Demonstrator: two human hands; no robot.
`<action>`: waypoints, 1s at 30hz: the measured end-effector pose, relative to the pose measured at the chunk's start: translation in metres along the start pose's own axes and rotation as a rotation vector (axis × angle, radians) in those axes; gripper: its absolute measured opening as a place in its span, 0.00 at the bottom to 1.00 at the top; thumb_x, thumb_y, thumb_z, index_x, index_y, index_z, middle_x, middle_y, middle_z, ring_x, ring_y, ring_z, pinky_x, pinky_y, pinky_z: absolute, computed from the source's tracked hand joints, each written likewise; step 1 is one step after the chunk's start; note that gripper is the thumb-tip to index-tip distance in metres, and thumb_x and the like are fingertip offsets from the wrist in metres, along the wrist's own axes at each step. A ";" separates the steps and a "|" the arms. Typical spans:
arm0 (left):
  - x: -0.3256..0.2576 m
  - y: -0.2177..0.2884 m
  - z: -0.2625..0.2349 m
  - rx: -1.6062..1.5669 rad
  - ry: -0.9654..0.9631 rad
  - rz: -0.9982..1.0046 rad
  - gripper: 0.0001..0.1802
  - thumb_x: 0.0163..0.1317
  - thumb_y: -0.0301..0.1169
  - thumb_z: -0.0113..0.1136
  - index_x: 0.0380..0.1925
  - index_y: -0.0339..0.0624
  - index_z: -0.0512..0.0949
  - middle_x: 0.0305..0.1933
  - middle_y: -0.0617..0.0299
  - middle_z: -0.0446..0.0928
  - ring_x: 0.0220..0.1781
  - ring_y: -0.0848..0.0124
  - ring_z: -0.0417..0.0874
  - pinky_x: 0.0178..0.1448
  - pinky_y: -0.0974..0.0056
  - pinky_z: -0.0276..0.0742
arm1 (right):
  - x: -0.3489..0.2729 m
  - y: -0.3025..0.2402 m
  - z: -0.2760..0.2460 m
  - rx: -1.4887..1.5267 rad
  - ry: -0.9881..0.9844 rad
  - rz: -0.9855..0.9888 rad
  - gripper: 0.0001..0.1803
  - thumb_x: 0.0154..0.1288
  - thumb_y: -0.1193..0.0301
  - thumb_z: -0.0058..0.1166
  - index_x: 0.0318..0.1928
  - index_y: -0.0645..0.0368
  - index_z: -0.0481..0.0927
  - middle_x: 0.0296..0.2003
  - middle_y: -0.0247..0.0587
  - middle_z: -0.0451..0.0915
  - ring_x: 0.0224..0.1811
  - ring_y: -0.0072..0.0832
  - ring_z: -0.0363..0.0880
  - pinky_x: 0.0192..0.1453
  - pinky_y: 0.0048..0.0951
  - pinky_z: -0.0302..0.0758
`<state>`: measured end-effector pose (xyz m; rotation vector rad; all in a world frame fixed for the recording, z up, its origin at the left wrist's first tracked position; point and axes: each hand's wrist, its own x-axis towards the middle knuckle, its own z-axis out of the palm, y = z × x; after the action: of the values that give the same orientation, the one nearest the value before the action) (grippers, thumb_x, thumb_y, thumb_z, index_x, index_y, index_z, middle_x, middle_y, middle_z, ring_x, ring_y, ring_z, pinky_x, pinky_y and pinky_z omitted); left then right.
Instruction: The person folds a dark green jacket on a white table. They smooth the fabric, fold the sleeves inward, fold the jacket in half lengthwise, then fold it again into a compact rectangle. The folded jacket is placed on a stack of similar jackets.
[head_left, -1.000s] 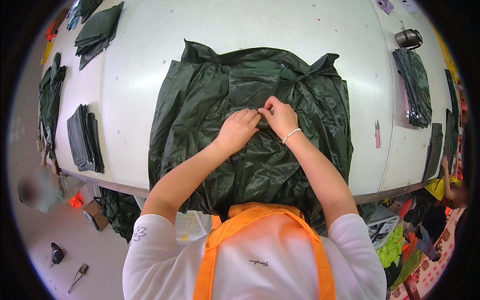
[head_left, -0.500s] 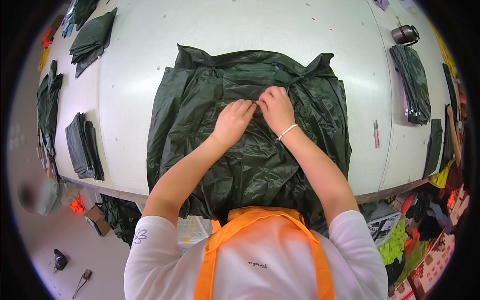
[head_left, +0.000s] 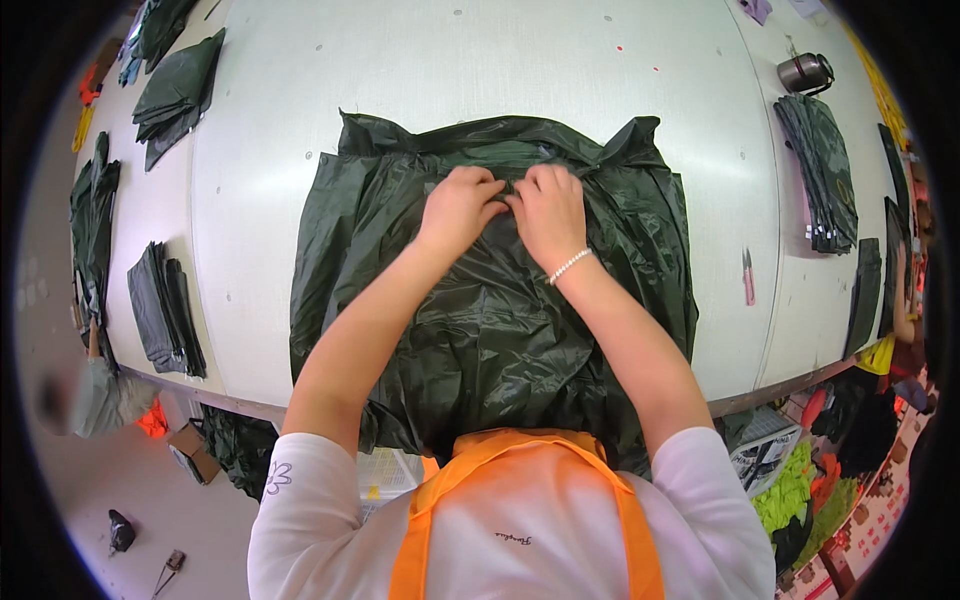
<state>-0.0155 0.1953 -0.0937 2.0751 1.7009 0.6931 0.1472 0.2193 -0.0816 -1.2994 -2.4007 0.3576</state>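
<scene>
Head view: a dark green shiny garment (head_left: 480,320) is spread flat across the middle of a white tabletop (head_left: 260,200), its lower edge draped over the near side. The left hand (head_left: 460,205) and the right hand (head_left: 548,210) are placed side by side near the garment's upper middle, fingertips almost touching. Each grip is closed, the fingers curled down and pinching a small fold of the fabric, though what exactly is caught between them cannot be made out. A beaded bracelet (head_left: 570,265) is worn on the right wrist. Folded dark garments (head_left: 165,310) are stacked at the left edge, more of them (head_left: 820,170) at the right beside a metal flask (head_left: 803,72).
</scene>
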 end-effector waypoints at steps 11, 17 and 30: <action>0.080 -0.047 -0.013 0.338 0.057 0.068 0.11 0.54 0.33 0.65 0.37 0.44 0.79 0.36 0.59 0.76 0.44 0.62 0.78 0.44 0.61 0.77 | 0.001 0.006 -0.002 0.019 -0.026 -0.080 0.15 0.52 0.70 0.61 0.40 0.66 0.79 0.47 0.44 0.71 0.53 0.39 0.67 0.61 0.37 0.65; 0.084 -0.056 -0.032 0.357 0.133 0.224 0.04 0.62 0.31 0.54 0.37 0.48 0.74 0.28 0.63 0.74 0.29 0.62 0.79 0.30 0.59 0.75 | 0.032 0.031 0.005 -0.047 -0.075 -0.113 0.13 0.62 0.64 0.52 0.28 0.59 0.81 0.28 0.41 0.77 0.39 0.38 0.74 0.46 0.36 0.69; 0.042 0.014 0.019 0.295 -0.047 0.165 0.29 0.56 0.38 0.59 0.52 0.27 0.69 0.54 0.47 0.69 0.56 0.56 0.71 0.60 0.57 0.69 | 0.094 0.050 0.010 0.022 -0.323 0.404 0.16 0.66 0.59 0.49 0.40 0.61 0.75 0.36 0.55 0.81 0.41 0.49 0.81 0.45 0.46 0.77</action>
<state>0.0134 0.2343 -0.0957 2.4340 1.7053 0.4567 0.1331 0.3249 -0.0899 -1.8380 -2.3558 0.7559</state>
